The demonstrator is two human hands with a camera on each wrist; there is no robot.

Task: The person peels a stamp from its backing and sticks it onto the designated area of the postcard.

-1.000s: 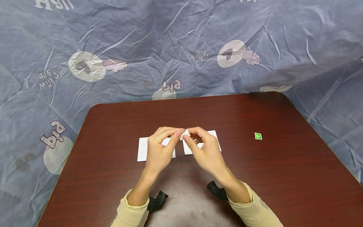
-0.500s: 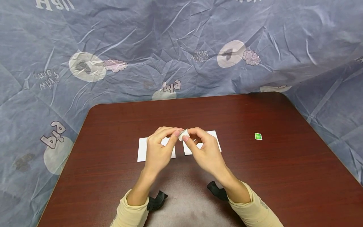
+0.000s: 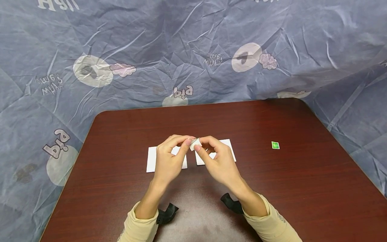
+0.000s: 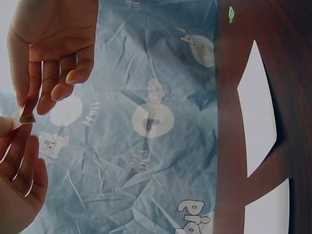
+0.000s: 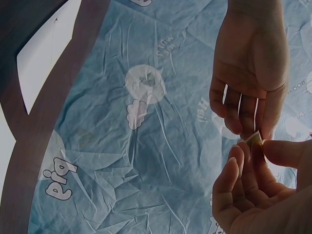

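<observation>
A small stamp-like sticker (image 3: 195, 144), white on the side facing the head camera, is held up between my two hands. The wrist views show its other face as yellowish, with a corner lifted. My left hand (image 3: 169, 158) pinches its left edge between thumb and index finger. On the other edge, the thumb and index finger of my right hand (image 3: 220, 163) pinch it. Beneath the hands, two white rectangular papers that look like envelopes lie side by side, the left paper (image 3: 152, 160) and the right paper (image 3: 228, 147), both partly covered by the hands.
A small green stamp-like square (image 3: 275, 145) with a white border lies at the right of the dark red-brown table (image 3: 302, 181). Behind the table hangs a wrinkled blue-grey printed cloth (image 3: 169, 43). Black straps (image 3: 167, 214) show at the wrists.
The sticker between the fingertips has tilted slightly, showing a flatter white face. Both hands stay almost in place.
</observation>
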